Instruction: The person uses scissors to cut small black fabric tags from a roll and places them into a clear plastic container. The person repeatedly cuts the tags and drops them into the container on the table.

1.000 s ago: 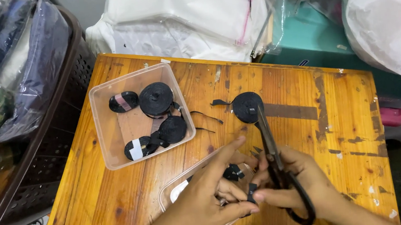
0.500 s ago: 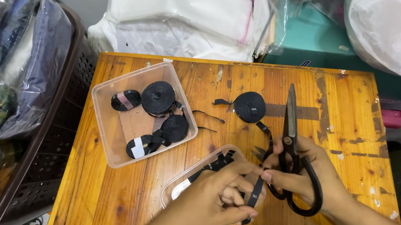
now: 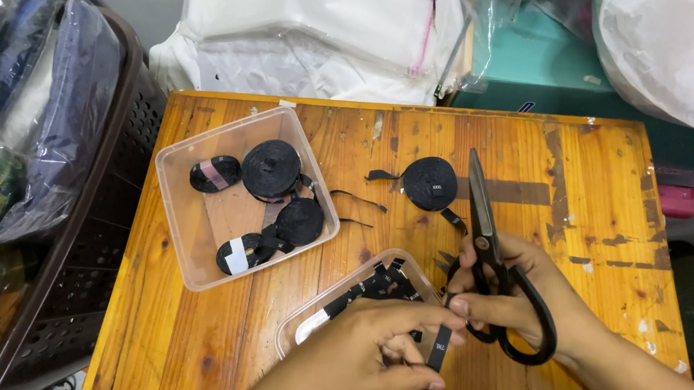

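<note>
A black label strip [image 3: 437, 352] is sitting pinched between the fingers of the left hand [image 3: 366, 363], low over a clear plastic container [image 3: 301, 331] near the front edge of the wooden table [image 3: 590, 185]. The right hand [image 3: 511, 298] is gripping black scissors [image 3: 494, 265], blades pointing away and closed. A black label roll [image 3: 430, 184] is lying beyond, and 4 rolls are resting in another clear tray [image 3: 187, 239].
</note>
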